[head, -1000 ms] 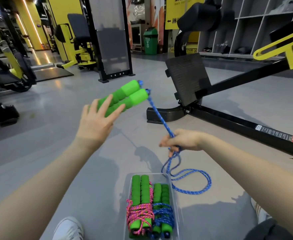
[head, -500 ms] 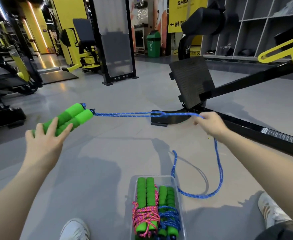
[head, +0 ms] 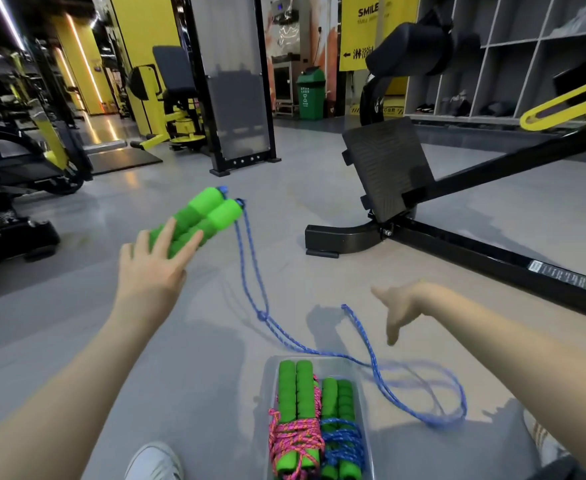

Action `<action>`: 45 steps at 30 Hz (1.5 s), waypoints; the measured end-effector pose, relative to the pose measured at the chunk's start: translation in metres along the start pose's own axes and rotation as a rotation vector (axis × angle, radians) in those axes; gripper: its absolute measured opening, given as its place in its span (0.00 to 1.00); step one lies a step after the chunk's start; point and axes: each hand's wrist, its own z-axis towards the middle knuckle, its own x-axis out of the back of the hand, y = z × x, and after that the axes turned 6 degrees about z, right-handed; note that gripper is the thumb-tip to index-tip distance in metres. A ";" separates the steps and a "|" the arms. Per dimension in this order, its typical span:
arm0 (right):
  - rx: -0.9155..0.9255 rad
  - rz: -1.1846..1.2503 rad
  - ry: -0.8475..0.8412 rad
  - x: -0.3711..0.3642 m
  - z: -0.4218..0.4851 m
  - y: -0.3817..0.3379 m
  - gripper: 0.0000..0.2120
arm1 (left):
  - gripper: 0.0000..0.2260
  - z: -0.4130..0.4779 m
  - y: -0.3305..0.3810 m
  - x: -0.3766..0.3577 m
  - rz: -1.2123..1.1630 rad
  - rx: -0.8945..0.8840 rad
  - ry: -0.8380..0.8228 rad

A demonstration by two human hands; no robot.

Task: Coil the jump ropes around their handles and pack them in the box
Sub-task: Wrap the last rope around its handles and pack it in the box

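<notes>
**Blue rope slack, handles paired in the left hand**

- Pair of green foam handles [head: 208, 216]: held side by side above the floor, blue end caps pointing away from the person. The foam looks soft, light and grippy, so it should squeeze a little and not slip. Best hold is mid-length, leaving the cap ends free for the wraps.
- Left hand [head: 149, 268]: grips both handles near their near end. The fingers [head: 184, 244] lie fairly straight across the top and the thumb is hidden underneath.
- Blue rope [head: 250, 282]: thin braided cord, limp, no stiffness of its own. Two strands drop from the caps, meet at what looks like a small knot, then trail down over the far rim of the box and out into loose loops on the floor to the right. It will likely tangle if pulled fast, so feed it under light tension.
- Right hand [head: 398, 306]: relaxed, fingers hanging downward, holding nothing. A bend of the rope sits just beside it, apparently not touching.
- Clear plastic box [head: 267, 375]: on the floor between the person's legs. It holds a pink-roped bundle [head: 296, 434] on the left and a blue-roped bundle [head: 341, 441] on the right, both already coiled.
- Grey gym floor [head: 215, 375]; black machine frame [head: 457, 251] stands well beyond.
</notes>
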 end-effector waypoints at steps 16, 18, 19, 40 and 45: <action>0.544 1.295 0.645 -0.006 -0.006 -0.075 0.08 | 0.29 0.037 0.105 0.028 -0.129 -0.338 0.185; 0.479 1.085 0.648 -0.010 -0.005 -0.080 0.07 | 0.30 0.037 0.103 0.023 -0.084 -0.324 0.153; 0.454 0.947 0.641 -0.012 -0.006 -0.082 0.05 | 0.29 0.036 0.100 0.021 -0.058 -0.314 0.138; 0.834 0.604 0.616 0.062 -0.058 -0.022 0.19 | 0.14 0.027 0.123 0.057 -0.205 -0.671 0.231; 0.820 1.170 0.160 0.064 -0.049 0.001 0.15 | 0.17 0.035 0.138 0.074 -0.280 -0.623 0.286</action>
